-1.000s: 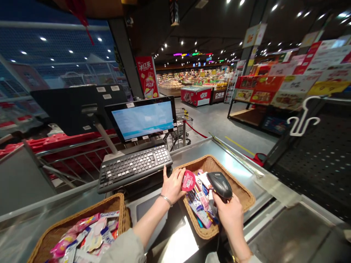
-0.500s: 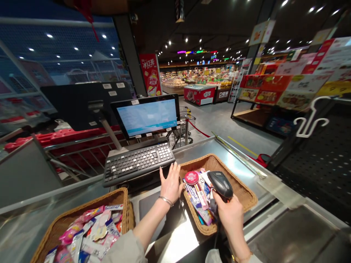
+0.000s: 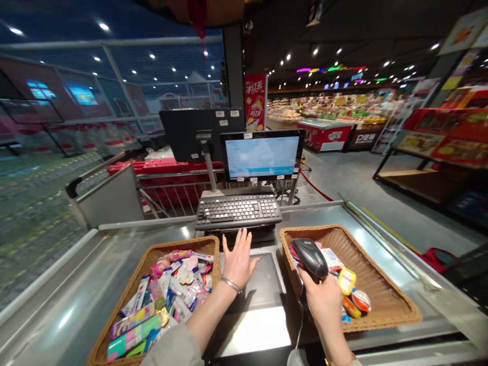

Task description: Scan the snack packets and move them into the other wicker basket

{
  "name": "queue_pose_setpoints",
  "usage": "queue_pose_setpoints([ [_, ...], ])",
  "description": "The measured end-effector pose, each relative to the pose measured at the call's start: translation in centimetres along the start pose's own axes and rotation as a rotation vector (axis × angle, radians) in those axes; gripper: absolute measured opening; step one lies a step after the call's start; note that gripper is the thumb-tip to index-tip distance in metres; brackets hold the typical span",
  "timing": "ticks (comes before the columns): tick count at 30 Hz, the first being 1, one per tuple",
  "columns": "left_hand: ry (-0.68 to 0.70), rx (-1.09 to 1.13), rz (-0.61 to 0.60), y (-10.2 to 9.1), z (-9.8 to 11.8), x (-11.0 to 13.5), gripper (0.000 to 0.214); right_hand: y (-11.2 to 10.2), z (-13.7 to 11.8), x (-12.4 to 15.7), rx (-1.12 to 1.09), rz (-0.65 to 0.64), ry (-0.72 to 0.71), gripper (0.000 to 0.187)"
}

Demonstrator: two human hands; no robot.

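Note:
A black barcode scanner [image 3: 309, 256] is gripped in my right hand [image 3: 324, 300], above the left part of a wicker basket [image 3: 385, 284]. Beneath and beside it lie several packaged sweets, among them a yellow-and-white pack [image 3: 346, 281] and a round red-and-white item [image 3: 361, 301]. My left hand [image 3: 239, 262] is empty, its fingers spread over the counter between the two baskets, just short of the keyboard [image 3: 238, 209]. To its left, another wicker basket [image 3: 131, 277] holds many small wrapped sweets, with a green-and-pink tube [image 3: 135, 335] at the near end. My forearm hides part of that basket.
A lit monitor [image 3: 263, 156] stands behind the keyboard, with the dark back of a second screen [image 3: 200, 134] to its left. Metal counter edges [image 3: 57, 284] run along the left. A cable hangs below the scanner. Shopping carts [image 3: 173, 190] stand beyond the counter.
My view has swung left, so the counter and screens appear farther right. The scanner is still in my right hand, and my left hand stays spread and empty.

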State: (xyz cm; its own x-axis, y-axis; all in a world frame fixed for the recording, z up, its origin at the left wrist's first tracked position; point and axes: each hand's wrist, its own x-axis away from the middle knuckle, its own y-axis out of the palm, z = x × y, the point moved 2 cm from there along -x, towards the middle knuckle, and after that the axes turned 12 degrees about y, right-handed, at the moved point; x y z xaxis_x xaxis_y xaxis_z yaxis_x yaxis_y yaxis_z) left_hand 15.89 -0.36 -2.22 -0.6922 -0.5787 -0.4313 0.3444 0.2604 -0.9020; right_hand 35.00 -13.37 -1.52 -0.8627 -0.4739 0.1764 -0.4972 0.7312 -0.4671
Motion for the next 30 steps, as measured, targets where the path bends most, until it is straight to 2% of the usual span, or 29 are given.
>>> queue_pose_setpoints([
  [10, -0.172, -0.065, -0.021, -1.4, -4.9, 6.5, 0.063, 4.9, -1.3, 3.5, 0.059, -0.187, -0.183, 0.045],
  [14, -0.239, -0.077, -0.057, -1.5, -6.9, 8.8, 0.063, 6.2, -1.6, 4.6, 0.123, -0.224, -0.198, 0.048],
  [22, -0.374, -0.136, -0.153, -1.3, -10.7, 13.3, 0.060, 7.5, -1.9, 5.9, 0.206, -0.292, -0.126, 0.054],
  [27, -0.420, -0.175, -0.253, -1.5, -13.4, 15.5, 0.061, 7.8, -1.9, 6.0, 0.253, -0.295, -0.123, 0.058],
  [30, -0.397, -0.193, -0.296, -2.0, -15.3, 16.4, 0.057, 8.0, -2.0, 6.1, 0.272, -0.297, -0.127, 0.059],
])
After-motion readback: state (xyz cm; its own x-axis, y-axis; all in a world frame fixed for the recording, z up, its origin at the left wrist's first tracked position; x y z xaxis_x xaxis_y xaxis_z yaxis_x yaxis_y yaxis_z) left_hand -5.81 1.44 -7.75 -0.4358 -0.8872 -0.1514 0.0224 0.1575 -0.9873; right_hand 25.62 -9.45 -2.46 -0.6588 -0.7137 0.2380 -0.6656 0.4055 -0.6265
